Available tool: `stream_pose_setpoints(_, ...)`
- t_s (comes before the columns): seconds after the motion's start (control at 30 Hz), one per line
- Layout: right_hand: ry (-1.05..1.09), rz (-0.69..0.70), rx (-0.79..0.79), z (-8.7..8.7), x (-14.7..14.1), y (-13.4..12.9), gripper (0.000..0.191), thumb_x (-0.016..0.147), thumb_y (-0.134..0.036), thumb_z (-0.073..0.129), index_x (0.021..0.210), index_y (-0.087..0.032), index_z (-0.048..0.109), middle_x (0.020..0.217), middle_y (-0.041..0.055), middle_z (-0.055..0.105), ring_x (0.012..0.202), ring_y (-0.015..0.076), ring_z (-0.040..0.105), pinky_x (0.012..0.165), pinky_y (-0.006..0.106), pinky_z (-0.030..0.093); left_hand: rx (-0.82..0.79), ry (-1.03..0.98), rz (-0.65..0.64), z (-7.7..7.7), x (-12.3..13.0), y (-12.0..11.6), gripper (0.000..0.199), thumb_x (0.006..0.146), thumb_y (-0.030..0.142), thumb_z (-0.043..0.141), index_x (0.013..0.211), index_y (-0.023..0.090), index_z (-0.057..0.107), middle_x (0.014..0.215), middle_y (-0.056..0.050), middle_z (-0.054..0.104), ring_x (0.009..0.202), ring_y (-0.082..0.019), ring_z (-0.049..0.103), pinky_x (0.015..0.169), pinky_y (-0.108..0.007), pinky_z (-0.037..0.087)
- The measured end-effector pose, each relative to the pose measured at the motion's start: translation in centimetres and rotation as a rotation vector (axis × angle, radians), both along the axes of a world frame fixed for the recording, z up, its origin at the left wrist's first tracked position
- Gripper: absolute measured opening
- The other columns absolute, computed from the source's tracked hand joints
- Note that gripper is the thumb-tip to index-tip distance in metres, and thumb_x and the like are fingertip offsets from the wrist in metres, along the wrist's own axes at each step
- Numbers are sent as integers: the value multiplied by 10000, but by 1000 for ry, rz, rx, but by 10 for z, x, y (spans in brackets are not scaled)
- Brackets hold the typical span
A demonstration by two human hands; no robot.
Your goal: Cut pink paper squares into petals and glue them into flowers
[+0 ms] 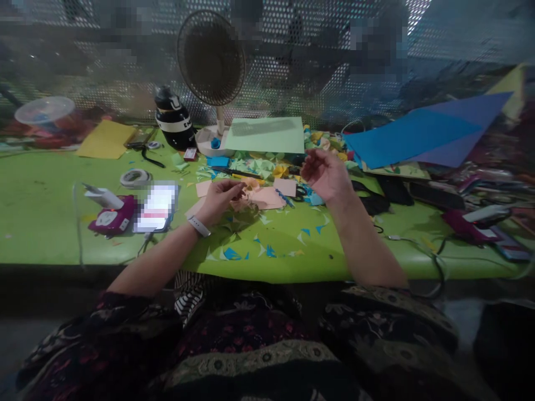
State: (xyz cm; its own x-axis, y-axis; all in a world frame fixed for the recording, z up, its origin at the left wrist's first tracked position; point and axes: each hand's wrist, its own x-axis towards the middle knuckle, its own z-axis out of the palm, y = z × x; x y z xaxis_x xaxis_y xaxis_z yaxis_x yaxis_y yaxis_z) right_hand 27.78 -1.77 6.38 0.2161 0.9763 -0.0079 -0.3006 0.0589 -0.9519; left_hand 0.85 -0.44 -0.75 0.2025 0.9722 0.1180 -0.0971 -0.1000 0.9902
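Observation:
My left hand (219, 201), with a white band on its wrist, is low over the green table with thumb and fingers pinched together. What lies between its fingertips is too small to make out. Just beyond them is a crumpled peach paper piece (251, 184), and a flat peach sheet (267, 197) lies beside it. My right hand (328, 174) is raised over the table to the right, fingers loosely curled and apart, nothing visible in them. Between the hands are a blue pen-like stick (285, 197), black-handled scissors (300, 193) and a small peach card (285, 186).
Green and yellow paper scraps (251, 166) spread behind the hands. A fan (212, 58), black bottle (173, 120) and pale green sheet (265, 135) stand farther back. Left are a phone (157, 207), tape roll (135, 177) and magenta glue gun (112, 217); blue sheets (401, 133) lie right.

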Motion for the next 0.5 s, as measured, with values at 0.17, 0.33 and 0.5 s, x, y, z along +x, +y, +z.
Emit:
stream_pose_setpoints(0.17, -23, -54, -21, -12, 5, 5, 99, 818, -284, 661, 775, -195, 660, 636, -35, 639, 557, 83, 582, 554, 210, 495, -2, -116, 201, 8, -3, 6, 351, 677, 466, 805, 784, 160, 670, 656, 0, 649, 587, -81, 579, 599, -214, 480)
stream_pose_setpoints(0.33, -269, 89, -7, -23, -12, -2, 138, 751, -286, 753, 777, -188, 660, 664, -16, 667, 593, 87, 596, 583, 209, 490, -3, -158, 260, 9, -6, 11, 307, 688, 419, 808, 775, 162, 663, 614, 14, 625, 561, -71, 562, 558, -196, 445)
stream_pose_setpoints(0.5, -668, 216, 104, -27, -24, -10, 106, 761, -279, 738, 759, -185, 689, 687, -4, 673, 603, 96, 546, 620, 238, 465, 61, -57, 183, 2, -4, 12, 292, 696, 409, 792, 777, 152, 679, 628, 0, 643, 562, -84, 560, 586, -222, 469)
